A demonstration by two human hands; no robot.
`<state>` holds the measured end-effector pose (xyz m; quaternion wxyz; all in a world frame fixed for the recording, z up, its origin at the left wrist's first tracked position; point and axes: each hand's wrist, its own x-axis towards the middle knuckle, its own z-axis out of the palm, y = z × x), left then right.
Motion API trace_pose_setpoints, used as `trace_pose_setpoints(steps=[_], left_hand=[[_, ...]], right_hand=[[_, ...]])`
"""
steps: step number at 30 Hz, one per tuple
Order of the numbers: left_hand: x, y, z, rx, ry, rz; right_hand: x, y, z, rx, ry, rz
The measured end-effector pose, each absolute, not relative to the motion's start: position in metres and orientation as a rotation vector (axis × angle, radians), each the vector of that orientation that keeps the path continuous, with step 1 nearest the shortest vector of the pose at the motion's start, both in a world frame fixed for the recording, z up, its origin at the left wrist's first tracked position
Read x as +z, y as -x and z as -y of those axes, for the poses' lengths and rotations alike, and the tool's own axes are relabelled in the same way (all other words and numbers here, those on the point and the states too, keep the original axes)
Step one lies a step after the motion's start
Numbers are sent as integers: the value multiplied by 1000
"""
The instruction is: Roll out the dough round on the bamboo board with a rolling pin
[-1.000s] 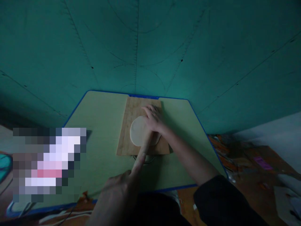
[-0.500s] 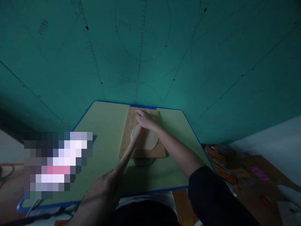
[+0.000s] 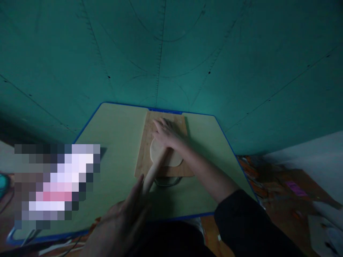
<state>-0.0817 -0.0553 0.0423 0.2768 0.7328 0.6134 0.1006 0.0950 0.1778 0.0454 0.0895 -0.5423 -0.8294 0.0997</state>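
Observation:
A pale wooden rolling pin (image 3: 155, 171) lies slantwise over a flat round sheet of dough (image 3: 173, 159) on a wooden cutting board (image 3: 143, 151). My right hand (image 3: 166, 135) rests over the far end of the pin, its fingers stretched out and apart; that end is hidden under the palm. At the near end, my left hand (image 3: 123, 217) is against the pin, blurred by motion, with fingers extended rather than wrapped round it.
The board lies on a pale green table (image 3: 118, 132) with a blue rim, its far edge against a green wall (image 3: 171, 53). A metal handle (image 3: 168, 184) sticks out at the board's near edge. At left stands a pixelated object (image 3: 61, 182); cardboard (image 3: 302, 182) lies right, beyond the table.
The fingers of my right hand have gone from curled to stretched out. The pin has rolled a little, and more of its near end shows. The view has shifted slightly.

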Motion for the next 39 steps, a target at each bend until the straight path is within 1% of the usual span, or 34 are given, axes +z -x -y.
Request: trace_pose_setpoints(steps=[4, 9, 15, 19, 23, 29, 34, 39], left_hand=[[48, 75, 59, 239, -1971, -1649], [45, 61, 67, 224, -1986, -1599], [46, 50, 70, 293, -2026, -1570], [51, 60, 65, 359, -2050, -1607], [54, 72, 58, 375, -2065, -1612], [49, 71, 49, 341, -2054, -1606], [46, 69, 52, 309, -2008, -1613], [42, 69, 62, 285, -1984, -1632]], right_hand=[[47, -118, -166, 341, 1607, 2486], [41, -149, -144, 386, 1706, 2416], [40, -167, -129, 354, 1757, 2408], [56, -158, -139, 310, 1732, 2494], [71, -126, -161, 272, 1605, 2455], [61, -81, -175, 136, 1611, 2424], [48, -90, -169, 88, 1563, 2510], [48, -118, -157, 238, 1555, 2573]])
